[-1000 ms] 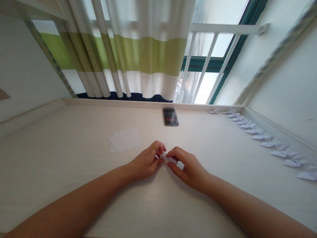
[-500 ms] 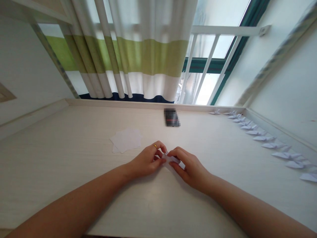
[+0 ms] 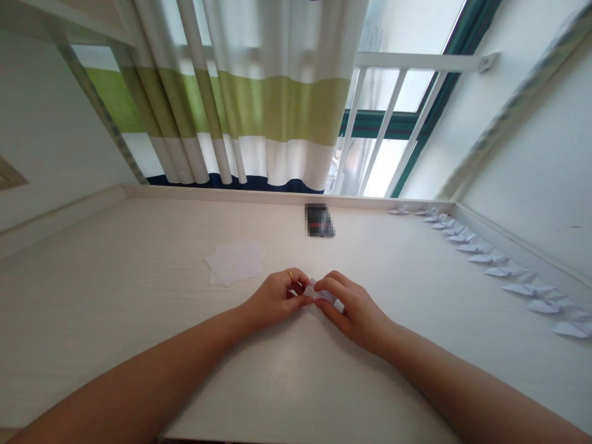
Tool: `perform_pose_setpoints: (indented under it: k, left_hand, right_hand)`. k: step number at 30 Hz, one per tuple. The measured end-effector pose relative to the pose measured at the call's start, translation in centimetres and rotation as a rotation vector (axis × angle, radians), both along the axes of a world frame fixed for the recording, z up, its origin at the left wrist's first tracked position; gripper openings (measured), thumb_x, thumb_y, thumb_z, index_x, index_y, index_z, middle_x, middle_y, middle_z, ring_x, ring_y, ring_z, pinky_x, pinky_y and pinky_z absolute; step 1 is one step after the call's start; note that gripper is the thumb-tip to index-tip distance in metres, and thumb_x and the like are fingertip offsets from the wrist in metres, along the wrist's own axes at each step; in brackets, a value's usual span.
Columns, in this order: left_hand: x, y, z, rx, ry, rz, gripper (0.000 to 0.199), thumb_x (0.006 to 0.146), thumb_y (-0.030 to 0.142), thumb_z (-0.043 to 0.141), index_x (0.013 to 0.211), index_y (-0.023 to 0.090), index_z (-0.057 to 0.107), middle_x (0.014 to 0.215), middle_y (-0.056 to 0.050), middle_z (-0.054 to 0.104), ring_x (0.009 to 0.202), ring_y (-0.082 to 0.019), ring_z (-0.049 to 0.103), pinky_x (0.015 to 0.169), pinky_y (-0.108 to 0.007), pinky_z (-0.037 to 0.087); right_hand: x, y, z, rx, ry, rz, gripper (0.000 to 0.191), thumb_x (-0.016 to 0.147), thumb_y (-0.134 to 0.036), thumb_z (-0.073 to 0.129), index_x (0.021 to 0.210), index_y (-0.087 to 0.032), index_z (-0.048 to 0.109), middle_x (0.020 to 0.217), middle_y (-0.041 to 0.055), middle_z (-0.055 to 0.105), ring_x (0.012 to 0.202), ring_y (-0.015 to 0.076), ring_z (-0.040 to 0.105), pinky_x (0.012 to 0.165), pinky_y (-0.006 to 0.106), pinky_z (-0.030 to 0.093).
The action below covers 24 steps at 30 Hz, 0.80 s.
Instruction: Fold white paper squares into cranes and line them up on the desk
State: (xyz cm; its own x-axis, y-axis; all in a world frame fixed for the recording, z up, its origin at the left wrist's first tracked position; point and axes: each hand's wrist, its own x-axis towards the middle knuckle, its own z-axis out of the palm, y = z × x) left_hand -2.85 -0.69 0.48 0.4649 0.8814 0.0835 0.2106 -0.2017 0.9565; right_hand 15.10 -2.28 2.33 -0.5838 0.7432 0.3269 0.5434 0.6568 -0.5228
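Note:
A small folded piece of white paper (image 3: pixel 326 296) is held between my two hands, above the middle of the pale table. My left hand (image 3: pixel 280 296), with a ring on one finger, pinches the paper's left end between thumb and fingers. My right hand (image 3: pixel 354 306) grips the right part of it, thumb below and fingers above. The fingers cover much of the paper, so its exact folded shape cannot be made out.
Flat white paper sheets (image 3: pixel 238 262) lie loosely stacked to the left. A dark blurred object (image 3: pixel 319 221) lies near the back edge. Several folded white paper cranes (image 3: pixel 502 271) form a row along the right side. Curtains (image 3: pixel 277 105) hang behind the table (image 3: pixel 139 277).
My left thumb has shifted slightly to the right along the paper, closer to the right hand's fingers. Both hands keep hold of it; the view has shifted slightly.

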Motion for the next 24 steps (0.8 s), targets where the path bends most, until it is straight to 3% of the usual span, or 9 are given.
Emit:
perform_pose_setpoints:
  k: [6,11,14,19,24]
  left_hand:
    - [0.1,0.3,-0.2,-0.156,-0.124,0.046,0.022,0.064,0.024,0.064,0.082,0.013,0.056,0.07,0.0,0.055,0.061,-0.009,0.049,0.059,-0.022,0.04]
    - [-0.2,0.3,0.6,-0.255,-0.269,0.025,0.036,0.061,0.019,0.066,0.095,0.014,0.057,0.089,-0.004,0.058,0.078,-0.013,0.054,0.071,-0.026,0.041]
    - [-0.3,0.0,1.0,-0.3,-0.377,-0.011,0.033,0.064,0.019,0.064,0.096,0.014,0.059,0.092,-0.005,0.059,0.084,-0.015,0.054,0.076,-0.027,0.04]
    - [0.1,-0.3,1.3,-0.498,-0.499,-0.003,0.029,0.075,0.03,0.053,0.099,0.015,0.056,0.087,-0.006,0.059,0.077,-0.015,0.056,0.072,-0.03,0.045]
    - [0.2,-0.4,1.4,-0.52,-0.549,-0.056,0.041,0.073,0.03,0.057,0.112,0.02,0.049,0.093,-0.006,0.061,0.082,-0.017,0.058,0.076,-0.036,0.047]
  right_hand:
    - [0.1,0.2,0.3,-0.039,0.068,-0.026,0.011,0.078,-0.012,0.047,0.084,-0.019,0.052,0.086,0.0048,0.05,0.074,0.0133,0.05,0.066,0.027,0.043]
    - [0.1,0.4,0.2,-0.164,0.125,-0.003,0.01,0.071,-0.009,0.053,0.076,-0.018,0.051,0.086,0.0033,0.048,0.064,0.0094,0.047,0.059,0.024,0.043]
    - [0.0,0.6,0.1,-0.193,0.125,0.001,0.011,0.068,-0.007,0.055,0.069,-0.017,0.051,0.084,0.0027,0.048,0.064,0.0096,0.046,0.058,0.023,0.042]
    - [0.0,0.7,0.2,-0.221,0.164,-0.033,0.008,0.07,-0.009,0.054,0.068,-0.017,0.057,0.083,0.003,0.05,0.067,0.011,0.049,0.06,0.024,0.041]
    - [0.0,0.8,0.4,-0.211,0.254,-0.094,0.007,0.073,-0.015,0.054,0.068,-0.017,0.059,0.082,0.0032,0.05,0.069,0.012,0.048,0.06,0.024,0.04]
